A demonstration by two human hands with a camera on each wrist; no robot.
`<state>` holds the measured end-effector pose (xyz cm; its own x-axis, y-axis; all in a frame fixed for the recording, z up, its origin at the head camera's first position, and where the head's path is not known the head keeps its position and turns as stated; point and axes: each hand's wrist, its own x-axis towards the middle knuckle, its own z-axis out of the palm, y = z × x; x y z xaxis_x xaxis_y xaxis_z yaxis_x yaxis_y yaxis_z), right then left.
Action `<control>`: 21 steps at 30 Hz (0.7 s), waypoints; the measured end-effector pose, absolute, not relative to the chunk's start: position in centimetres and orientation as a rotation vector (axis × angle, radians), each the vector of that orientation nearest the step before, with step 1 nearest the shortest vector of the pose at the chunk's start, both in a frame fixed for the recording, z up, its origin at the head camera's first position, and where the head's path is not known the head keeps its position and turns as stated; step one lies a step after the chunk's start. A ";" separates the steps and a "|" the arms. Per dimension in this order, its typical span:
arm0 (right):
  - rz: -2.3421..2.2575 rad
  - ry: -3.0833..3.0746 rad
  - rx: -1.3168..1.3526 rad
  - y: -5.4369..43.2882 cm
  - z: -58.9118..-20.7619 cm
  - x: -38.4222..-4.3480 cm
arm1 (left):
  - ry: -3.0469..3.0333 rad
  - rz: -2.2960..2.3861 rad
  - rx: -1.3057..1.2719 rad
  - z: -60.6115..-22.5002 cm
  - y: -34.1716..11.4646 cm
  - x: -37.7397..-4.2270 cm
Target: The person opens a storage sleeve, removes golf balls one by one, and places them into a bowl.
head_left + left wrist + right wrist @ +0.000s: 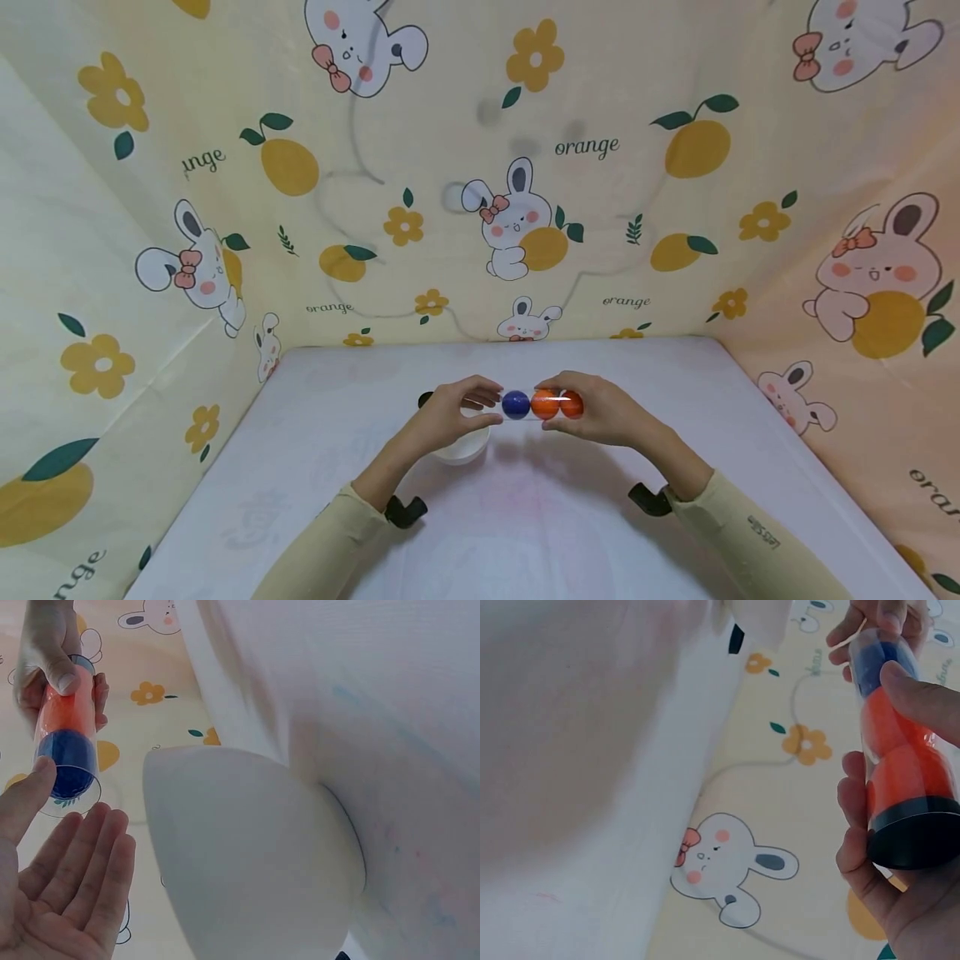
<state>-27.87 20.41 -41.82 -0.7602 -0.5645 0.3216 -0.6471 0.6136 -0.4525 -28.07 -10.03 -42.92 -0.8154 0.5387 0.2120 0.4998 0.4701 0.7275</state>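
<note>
A clear tube (866, 724) is held level above the table, with a blue ball (516, 405) toward its left end and two orange-red balls (545, 405) behind it. Its black cap (915, 834) closes the end by the right palm. My right hand (606, 408) grips the tube, thumb on one side and fingers curled round the other. At the tube's clear rim is my left hand (447, 412), its fingers extended and thumb tip overlapping the rim in the left wrist view. Under that hand stands a white bowl (247, 847), partly hidden by it in the head view.
A small black object (425, 399) shows behind the left hand, mostly hidden. The table (480, 533) has a white cover. Printed cloth walls (450, 125) with rabbits and oranges rise at the back and both sides. Black wrist mounts (405, 511) sit at both sleeves.
</note>
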 end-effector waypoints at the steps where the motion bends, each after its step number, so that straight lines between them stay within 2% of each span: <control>1: 0.847 -2.683 1.018 20.4 -41.7 -27.8 | 2.654 1.287 0.942 -42.9 -10.0 -28.1; 21: 0.821 -2.722 1.013 20.3 -41.0 -27.9 | 2.649 1.301 0.954 -43.4 -10.1 -28.5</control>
<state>-27.87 20.32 -40.97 -0.7679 -0.5696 0.2930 -0.6366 0.6282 -0.4473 -28.53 -10.07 -43.40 -0.8100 0.5421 0.2238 0.5085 0.4591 0.7285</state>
